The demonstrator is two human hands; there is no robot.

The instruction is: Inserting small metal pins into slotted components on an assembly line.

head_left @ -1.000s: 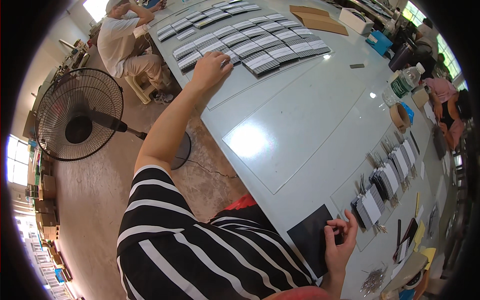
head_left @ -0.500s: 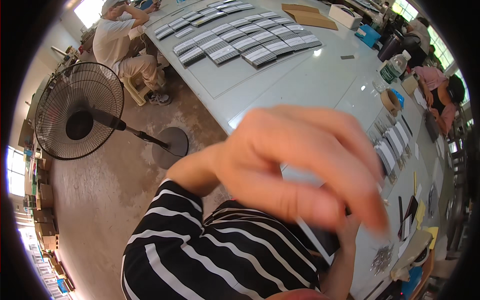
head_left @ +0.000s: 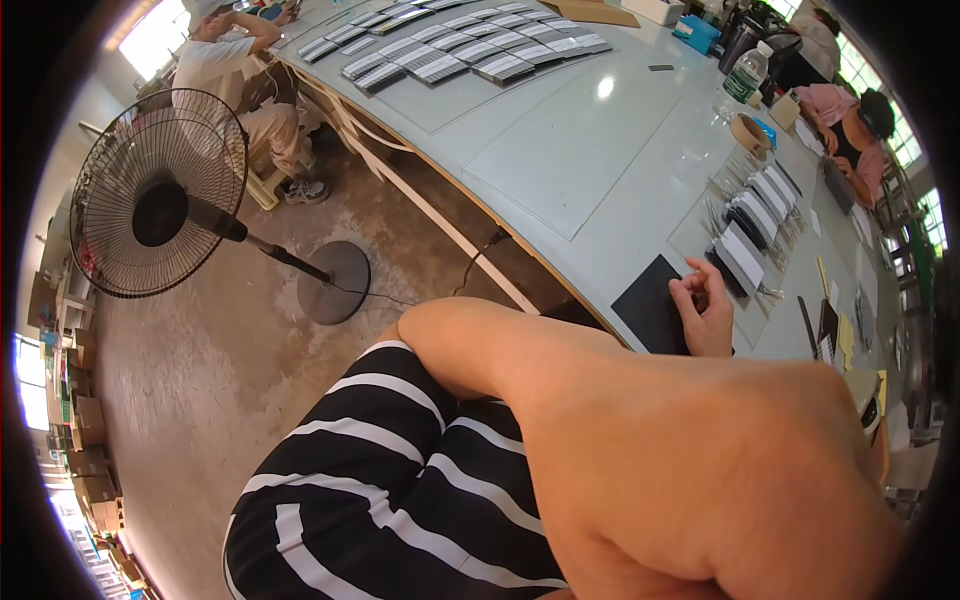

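My left hand (head_left: 740, 460) looms large and close at the lower right, its back and wrist filling the view. Its fingers are bent down out of sight, so what they hold is hidden. Beyond it, my right hand (head_left: 707, 318) rests at the edge of a flat black rectangular sheet (head_left: 645, 300) near the table's edge. Thumb and forefinger there are curled together; anything between them is too small to make out. Just past that hand lie several black-and-white banded bundles (head_left: 742, 258) with thin wire-like ends.
Rows of grey-and-white stacks (head_left: 435, 60) cover the far end of the table (head_left: 540, 150). A tape roll (head_left: 750, 135) and a plastic bottle (head_left: 742, 78) stand to the right. A standing fan (head_left: 160, 215) is on the floor at left. Co-workers sit at the far left and right.
My left hand has swung from the middle toward the lower right, its fingers passing out of sight. The view has shifted, and my right hand and the black sheet now show plainly.
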